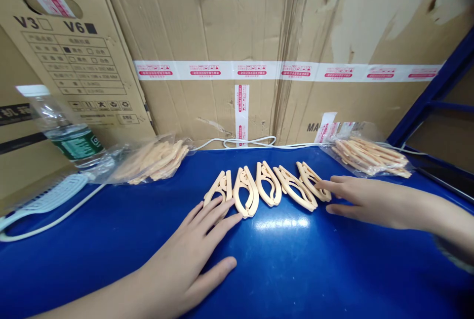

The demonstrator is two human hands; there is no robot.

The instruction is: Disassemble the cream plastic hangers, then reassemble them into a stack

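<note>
Several beige folded hangers lie side by side in a slightly fanned row on the blue tabletop [289, 269]. My left hand [192, 255] rests with spread fingers over the lower part of the leftmost folded hanger [221, 183], partly hiding it. Its index fingertip reaches the folded hanger [252, 193] beside that one. At the row's other end, my right hand [351, 198] has its fingers apart, and a fingertip touches the rightmost folded hanger [306, 173]. Between them lie a middle folded hanger [263, 190] and a tilted folded hanger [296, 190].
Clear bags of similar beige pieces lie at the back left [159, 161] and back right [370, 156]. A water bottle [74, 136] and a pale blue hairbrush [55, 193] are at left. A white cable [252, 142] runs along the cardboard wall [207, 27]; a dark flat object [448, 183] sits at right.
</note>
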